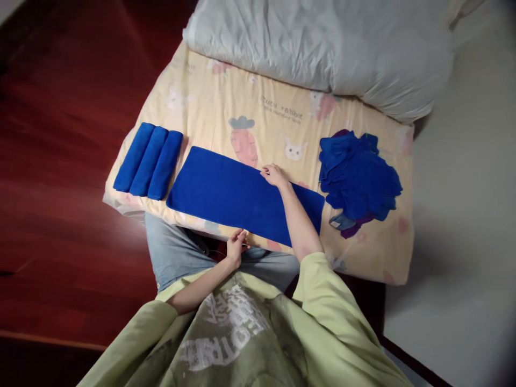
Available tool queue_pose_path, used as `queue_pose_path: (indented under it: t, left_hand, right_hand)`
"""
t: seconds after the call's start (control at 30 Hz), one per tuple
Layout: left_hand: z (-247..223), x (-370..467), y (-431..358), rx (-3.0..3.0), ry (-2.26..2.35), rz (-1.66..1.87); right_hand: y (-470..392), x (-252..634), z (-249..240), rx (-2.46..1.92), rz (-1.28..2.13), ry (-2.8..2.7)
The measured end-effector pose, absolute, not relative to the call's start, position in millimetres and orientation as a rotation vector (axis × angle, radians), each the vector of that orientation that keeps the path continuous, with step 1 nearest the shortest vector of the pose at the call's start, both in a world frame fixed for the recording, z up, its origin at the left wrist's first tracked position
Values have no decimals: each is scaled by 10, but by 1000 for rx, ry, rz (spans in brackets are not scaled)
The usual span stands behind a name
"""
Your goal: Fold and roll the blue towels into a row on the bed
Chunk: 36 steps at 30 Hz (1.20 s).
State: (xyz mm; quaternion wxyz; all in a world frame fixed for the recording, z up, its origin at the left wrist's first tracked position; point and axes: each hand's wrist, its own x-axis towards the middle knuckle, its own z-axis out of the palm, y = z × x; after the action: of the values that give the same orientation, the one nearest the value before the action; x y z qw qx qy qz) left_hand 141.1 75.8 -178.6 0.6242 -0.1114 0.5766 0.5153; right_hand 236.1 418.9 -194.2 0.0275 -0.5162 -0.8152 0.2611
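Note:
A blue towel (229, 188) lies flat and spread out lengthwise on the bed in front of me. Its far long edge is between the bent fingers of my right hand (274, 175), whose forearm crosses over the cloth. At the near long edge, my left hand (237, 248) has its fingertips drawn together on the border; part of the grip is hidden. To the left, three rolled blue towels (148, 161) lie side by side. On the right is a loose heap of blue towels (358, 174), with some purple cloth showing beneath.
The bed has a yellow sheet (193, 97) printed with rabbits and carrots. A thick pale grey quilt (322, 48) is bunched at the back. Dark red wooden floor (72, 188) lies to the left, a pale wall (463, 215) to the right. My knees are against the bed's front edge.

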Motion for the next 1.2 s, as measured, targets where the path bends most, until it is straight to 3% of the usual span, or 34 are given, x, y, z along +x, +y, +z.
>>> queue_pose_path:
  t: [0.83,1.2]
  left_hand:
    - [-1807,1629,819,-198,1372,1471]
    - [-1498,1267,690,221,1483,1562]
  right_hand:
    - [4128,2291,-1862,-1482,1146,-2176]
    - [4144,2413,-1168,-1357,1110,-1991]
